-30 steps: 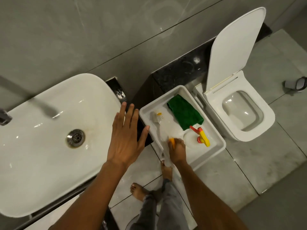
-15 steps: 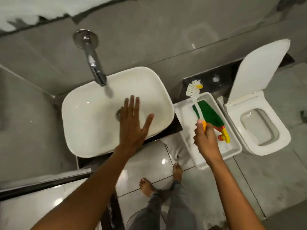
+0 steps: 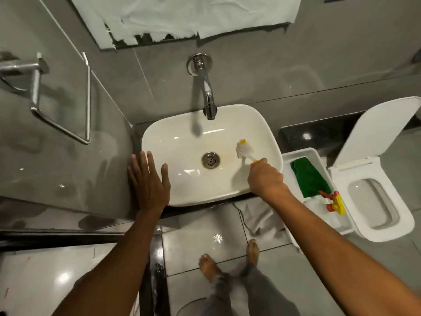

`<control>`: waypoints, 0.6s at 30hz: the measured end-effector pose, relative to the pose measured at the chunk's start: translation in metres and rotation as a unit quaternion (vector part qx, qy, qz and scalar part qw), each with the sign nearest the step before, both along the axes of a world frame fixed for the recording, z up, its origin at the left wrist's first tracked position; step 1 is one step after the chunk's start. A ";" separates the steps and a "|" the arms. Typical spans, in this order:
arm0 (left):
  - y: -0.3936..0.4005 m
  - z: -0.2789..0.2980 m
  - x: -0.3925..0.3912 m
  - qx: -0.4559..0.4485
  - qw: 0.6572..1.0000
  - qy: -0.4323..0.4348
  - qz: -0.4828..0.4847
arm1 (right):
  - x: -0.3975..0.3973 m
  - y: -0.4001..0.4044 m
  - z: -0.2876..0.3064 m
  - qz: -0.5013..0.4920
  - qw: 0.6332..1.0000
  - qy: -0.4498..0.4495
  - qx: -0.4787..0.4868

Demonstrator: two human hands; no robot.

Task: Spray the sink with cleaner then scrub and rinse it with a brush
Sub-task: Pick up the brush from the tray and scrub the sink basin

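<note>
Sink bowl left half free; tap overhangs back rim; brush occupies right.

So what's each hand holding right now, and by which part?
Right hand grips the brush by its handle end. Left hand holds nothing.

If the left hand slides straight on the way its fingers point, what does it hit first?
Probably nothing soon: the left hand points along the sink's left rim toward the wall. The wall looks first, though depth is unclear.
</note>
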State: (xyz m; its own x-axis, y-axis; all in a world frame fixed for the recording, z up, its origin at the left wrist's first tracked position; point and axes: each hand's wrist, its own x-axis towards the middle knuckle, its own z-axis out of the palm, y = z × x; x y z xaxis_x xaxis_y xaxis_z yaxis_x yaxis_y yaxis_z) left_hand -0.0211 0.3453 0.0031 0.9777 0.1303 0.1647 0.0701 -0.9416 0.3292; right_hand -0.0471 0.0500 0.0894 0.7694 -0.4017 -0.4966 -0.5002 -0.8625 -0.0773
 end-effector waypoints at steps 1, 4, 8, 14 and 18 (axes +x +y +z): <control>0.002 -0.002 0.001 -0.009 1.000 -0.003 -0.003 | 0.003 0.010 -0.004 0.015 1.000 0.019 0.019; 0.007 -0.008 0.004 -0.051 0.999 -0.016 -0.012 | -0.008 0.071 -0.016 0.074 0.991 0.068 0.089; 0.008 -0.011 0.007 -0.078 0.996 -0.031 -0.035 | -0.026 0.126 -0.025 0.129 0.969 0.107 0.183; 0.005 -0.012 0.010 -0.084 0.989 -0.058 -0.111 | 0.020 0.005 -0.014 -0.050 0.998 0.043 0.001; 0.006 -0.012 0.012 -0.101 0.986 -0.049 -0.123 | 0.031 0.032 0.001 0.033 0.991 0.054 0.116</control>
State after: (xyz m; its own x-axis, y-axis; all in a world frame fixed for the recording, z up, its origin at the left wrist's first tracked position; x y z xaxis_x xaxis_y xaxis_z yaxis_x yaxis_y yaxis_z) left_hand -0.0094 0.3511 -0.0087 0.9643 -0.0689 0.2558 -0.1943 -0.8404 0.5060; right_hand -0.0161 0.0820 0.0905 0.7283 -0.2175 -0.6499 -0.4587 -0.8592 -0.2265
